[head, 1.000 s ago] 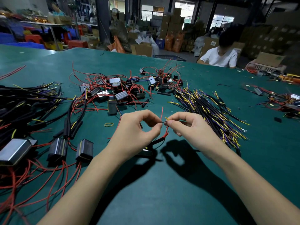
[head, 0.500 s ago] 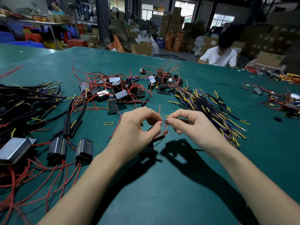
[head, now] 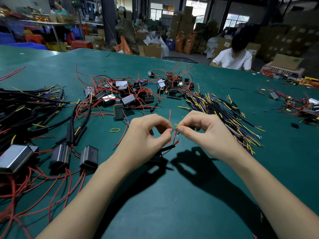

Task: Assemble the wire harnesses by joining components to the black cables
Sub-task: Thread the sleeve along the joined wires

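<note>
Above the green table [head: 172, 195], my left hand [head: 146, 135] and my right hand [head: 203, 133] meet fingertip to fingertip. My left hand pinches a thin red wire [head: 174, 136] whose end sticks up between the hands. My right hand pinches a yellow wire [head: 177, 125] end against it. A black cable [head: 166, 148] hangs below the joint, and a dark component under my left hand is mostly hidden. Beyond my right hand lies a pile of black cables [head: 222, 111] with yellow and purple leads.
A heap of black box components [head: 120, 97] with red wires lies ahead of my left hand. Joined harnesses [head: 60, 154] and black cables spread over the left side. A yellow rubber band [head: 115, 130] lies nearby. A person in white [head: 233, 57] sits at the far edge.
Both hands have risen slightly and stayed together at the wire joint. The red wire end between them points more upright now.
</note>
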### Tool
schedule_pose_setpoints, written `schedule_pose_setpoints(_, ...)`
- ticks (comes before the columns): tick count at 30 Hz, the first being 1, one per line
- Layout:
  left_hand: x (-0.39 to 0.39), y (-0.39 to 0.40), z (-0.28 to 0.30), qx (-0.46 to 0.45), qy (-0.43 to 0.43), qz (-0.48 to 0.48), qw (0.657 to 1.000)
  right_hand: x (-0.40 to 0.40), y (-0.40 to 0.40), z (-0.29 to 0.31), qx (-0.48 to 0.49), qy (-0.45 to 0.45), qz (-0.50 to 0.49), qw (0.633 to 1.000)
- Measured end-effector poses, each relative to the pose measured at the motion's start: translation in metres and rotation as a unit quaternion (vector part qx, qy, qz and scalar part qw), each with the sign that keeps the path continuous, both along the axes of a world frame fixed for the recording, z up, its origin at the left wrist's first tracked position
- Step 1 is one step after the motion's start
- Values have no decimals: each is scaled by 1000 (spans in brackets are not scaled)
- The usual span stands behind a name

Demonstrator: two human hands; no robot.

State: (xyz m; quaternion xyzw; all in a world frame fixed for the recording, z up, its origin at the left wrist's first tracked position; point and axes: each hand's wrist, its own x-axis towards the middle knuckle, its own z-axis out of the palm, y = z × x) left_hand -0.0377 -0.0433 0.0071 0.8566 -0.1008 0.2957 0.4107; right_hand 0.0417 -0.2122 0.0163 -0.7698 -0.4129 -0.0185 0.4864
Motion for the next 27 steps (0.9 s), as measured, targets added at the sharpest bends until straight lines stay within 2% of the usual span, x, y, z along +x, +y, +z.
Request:
schedule_pose_setpoints(7, 4, 4, -1, -110, 116, -37, 987, -3, 3, 0, 1, -115, -16, 993)
schedule_pose_setpoints(9, 3, 7, 0, -91, 125, -38, 987, 0, 3, -1, 5, -95, -28, 995)
schedule_pose_setpoints(13, 3, 22, -2, 0, 195, -13, 981, 7, -2, -4, -8, 11, -46, 999)
schedule_pose_setpoints(16, 3, 20, -2, -2, 187, -10, 982, 8, -6, -2, -31, 30, -35, 998)
schedule_pose_setpoints(27, 5, 4, -5, -83, 116, -4, 990, 3, -7, 10, -82, -36, -42, 995)
